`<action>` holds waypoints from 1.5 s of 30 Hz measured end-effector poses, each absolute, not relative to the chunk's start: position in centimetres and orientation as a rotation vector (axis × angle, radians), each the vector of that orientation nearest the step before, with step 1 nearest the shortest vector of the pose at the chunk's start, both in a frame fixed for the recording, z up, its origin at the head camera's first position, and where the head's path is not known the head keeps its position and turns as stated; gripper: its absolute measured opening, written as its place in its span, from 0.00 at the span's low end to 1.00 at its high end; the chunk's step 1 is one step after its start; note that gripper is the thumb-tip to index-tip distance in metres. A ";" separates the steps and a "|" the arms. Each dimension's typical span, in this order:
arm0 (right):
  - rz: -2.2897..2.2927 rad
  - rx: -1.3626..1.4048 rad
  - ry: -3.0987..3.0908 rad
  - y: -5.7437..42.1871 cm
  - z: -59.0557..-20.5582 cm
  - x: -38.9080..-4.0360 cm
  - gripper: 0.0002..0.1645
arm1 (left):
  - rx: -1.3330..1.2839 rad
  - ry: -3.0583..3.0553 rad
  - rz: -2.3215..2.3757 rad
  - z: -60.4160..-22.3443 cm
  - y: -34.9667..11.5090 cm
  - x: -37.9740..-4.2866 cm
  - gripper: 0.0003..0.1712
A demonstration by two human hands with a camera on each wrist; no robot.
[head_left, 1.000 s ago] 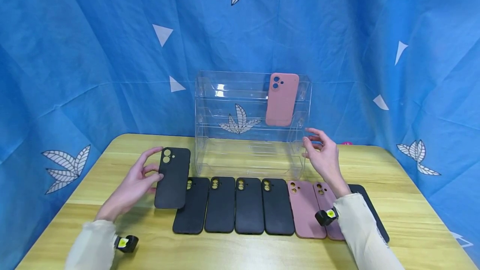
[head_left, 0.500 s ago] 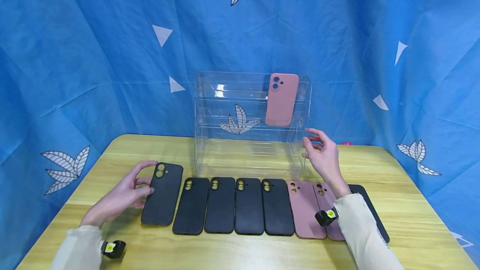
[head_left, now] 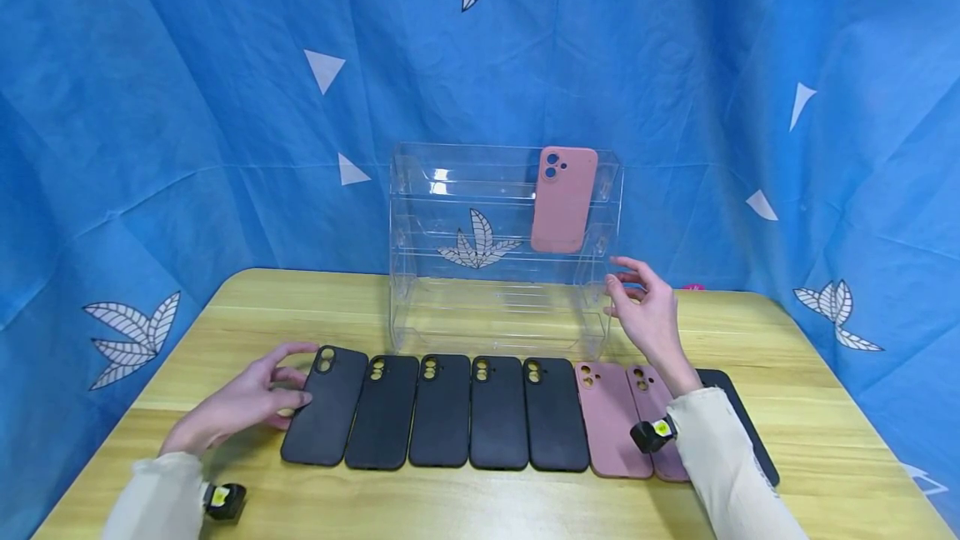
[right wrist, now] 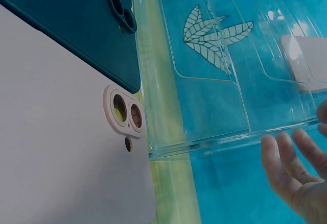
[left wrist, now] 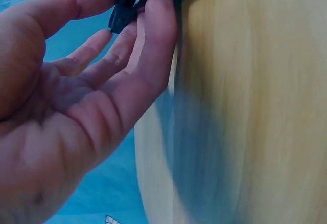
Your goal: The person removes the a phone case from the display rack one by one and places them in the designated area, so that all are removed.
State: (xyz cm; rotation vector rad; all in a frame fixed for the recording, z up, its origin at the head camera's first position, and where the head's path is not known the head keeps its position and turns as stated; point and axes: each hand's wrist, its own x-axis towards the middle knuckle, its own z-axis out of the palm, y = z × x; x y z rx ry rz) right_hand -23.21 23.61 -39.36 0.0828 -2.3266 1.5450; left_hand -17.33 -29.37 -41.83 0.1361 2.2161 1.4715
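At the left end of a row of phone cases, my left hand [head_left: 242,403] holds a black phone case [head_left: 328,415] by its left edge. The case leans slightly right, camera holes at the top, its lower end close to the table. In the left wrist view the thumb and fingers pinch the black case's edge [left wrist: 134,4]. My right hand [head_left: 647,308] is beside the right side of a transparent acrylic rack [head_left: 498,342], fingers loosely bent and holding nothing. Its fingertips [right wrist: 271,145] are right at the rack's edge in the right wrist view. A pink case [head_left: 564,207] stands upright in the rack.
Along the rack's front lie more black cases [head_left: 441,415], then two pink cases [head_left: 615,432], and another black case [head_left: 738,415] partly under the right sleeve [head_left: 720,448]. A blue patterned cloth [head_left: 225,107] hangs behind the wooden table [head_left: 787,390].
My left hand has carried the black case left and down from beside the rack, lowering it to the row's left end. My right hand has stayed in place.
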 end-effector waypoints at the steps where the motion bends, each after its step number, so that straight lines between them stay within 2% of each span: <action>1: 1.545 0.082 -2.328 23.6 -39.4 -23.2 0.24 | 0.135 2.224 1.460 -41.8 -29.4 -17.3 0.47; 11: 1.536 0.071 -2.334 23.7 -39.3 -23.3 0.24 | 0.127 2.361 1.353 -41.6 -29.0 -17.4 0.46; 24: 1.514 0.068 -2.344 23.7 -39.4 -23.3 0.24 | 0.175 2.508 1.172 -41.5 -29.2 -17.8 0.40; 33: 1.526 0.063 -2.341 23.6 -39.4 -23.4 0.24 | 0.298 2.535 1.344 -40.3 -28.8 -18.2 0.36; 45: 1.531 0.059 -2.351 23.6 -39.5 -23.3 0.24 | 0.389 2.678 1.451 -38.0 -25.4 -18.9 0.31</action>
